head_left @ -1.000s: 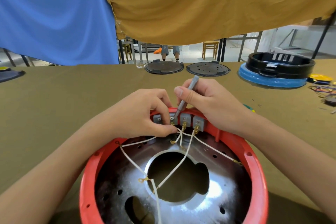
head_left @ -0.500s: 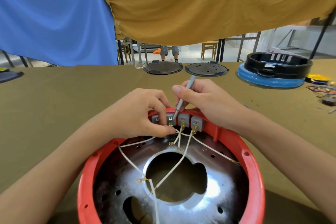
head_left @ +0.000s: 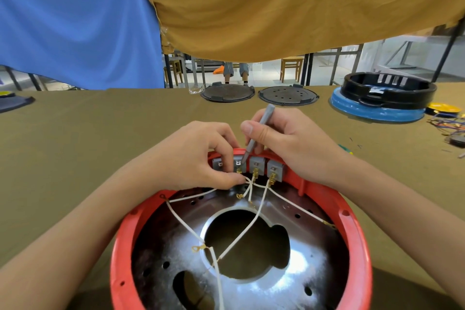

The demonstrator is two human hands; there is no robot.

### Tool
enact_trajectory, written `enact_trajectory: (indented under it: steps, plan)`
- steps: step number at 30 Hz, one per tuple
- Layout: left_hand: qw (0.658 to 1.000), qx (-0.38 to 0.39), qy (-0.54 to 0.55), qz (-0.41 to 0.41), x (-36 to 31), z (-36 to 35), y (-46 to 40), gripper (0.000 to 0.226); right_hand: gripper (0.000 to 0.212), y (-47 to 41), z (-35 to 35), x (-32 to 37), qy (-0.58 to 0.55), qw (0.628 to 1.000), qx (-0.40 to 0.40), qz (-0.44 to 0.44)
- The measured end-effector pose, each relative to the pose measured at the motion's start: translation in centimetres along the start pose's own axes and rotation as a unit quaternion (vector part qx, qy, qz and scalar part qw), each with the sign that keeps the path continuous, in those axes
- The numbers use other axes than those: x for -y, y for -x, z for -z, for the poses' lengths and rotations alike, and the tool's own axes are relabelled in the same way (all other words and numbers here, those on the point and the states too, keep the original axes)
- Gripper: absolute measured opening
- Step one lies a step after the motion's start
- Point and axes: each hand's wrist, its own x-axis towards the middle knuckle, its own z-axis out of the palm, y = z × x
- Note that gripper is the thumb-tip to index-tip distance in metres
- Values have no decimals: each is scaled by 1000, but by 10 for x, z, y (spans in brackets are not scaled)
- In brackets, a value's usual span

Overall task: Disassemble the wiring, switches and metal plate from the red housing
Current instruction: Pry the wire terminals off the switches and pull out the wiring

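Four switches (head_left: 247, 166) seated at 12 o'clock of red housing (head_left: 358, 241). Thin, limp wire (head_left: 247, 185) pinched by left hand (head_left: 201, 156); grey tool (head_left: 256, 133) gripped by right hand (head_left: 289, 143). Terminals judged fragile, best held at crimp.

Both forearms enter from the lower corners and converge toward frame centre, bare to the wrists. Left hand (head_left: 201, 156): knuckles up, fingers curled downward, thumb and index tip pressed together in a pinch on a white wire (head_left: 247, 190). Right hand (head_left: 289, 143): palm turned left, fingers curled, thumb extended along a slim grey tool (head_left: 258, 133) held pen-style, tip angled down and left.
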Motion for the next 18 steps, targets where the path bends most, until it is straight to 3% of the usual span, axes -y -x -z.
enact_trajectory:
  steps: [6, 11, 18]
  plan:
    - [1000, 0, -10, 3, 0, -1, 0, 20, 36, -3, 1, 0, -19, 999, 18, -42]
    - [1000, -6, -25, -4, 1, -2, -1, 18, 27, -2, -1, 1, -33, 994, 76, -66]
    - [1000, -1, -17, -14, 2, -2, 0, 19, 33, 0, 0, -2, -26, 999, 29, -24]
